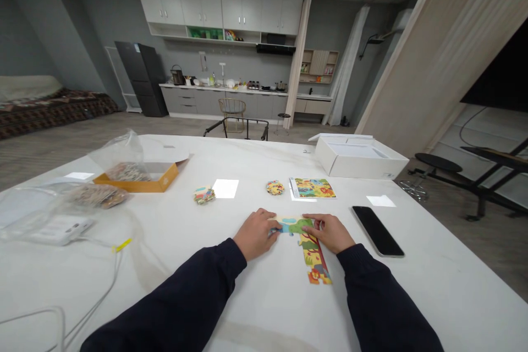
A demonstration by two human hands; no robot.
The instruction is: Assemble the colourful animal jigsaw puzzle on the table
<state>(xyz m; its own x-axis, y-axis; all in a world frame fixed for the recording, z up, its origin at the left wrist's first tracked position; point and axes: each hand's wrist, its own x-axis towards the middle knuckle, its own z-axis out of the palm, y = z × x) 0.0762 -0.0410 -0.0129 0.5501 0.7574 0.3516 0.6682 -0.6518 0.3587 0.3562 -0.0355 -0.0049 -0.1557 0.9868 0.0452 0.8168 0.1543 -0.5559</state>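
Joined jigsaw puzzle pieces point(314, 258) lie on the white table as an upside-down L, with a tree and a lion on them. My left hand point(256, 234) is closed at the left end of the top row, thumb and fingers gripping a blue-edged piece there. At the top right corner, my right hand point(333, 234) pinches the puzzle between thumb and fingers, covering part of it. Beyond the hands are a small pile of loose pieces point(203, 195), a second round pile point(275, 187) and a colourful picture card point(314, 188).
A black phone point(377, 231) lies right of my right hand. An open white box point(361, 157) stands at the back right. To the left are an orange box point(160, 179) with bagged pieces, another clear bag point(97, 195), a white device point(61, 229) and cables point(93, 311).
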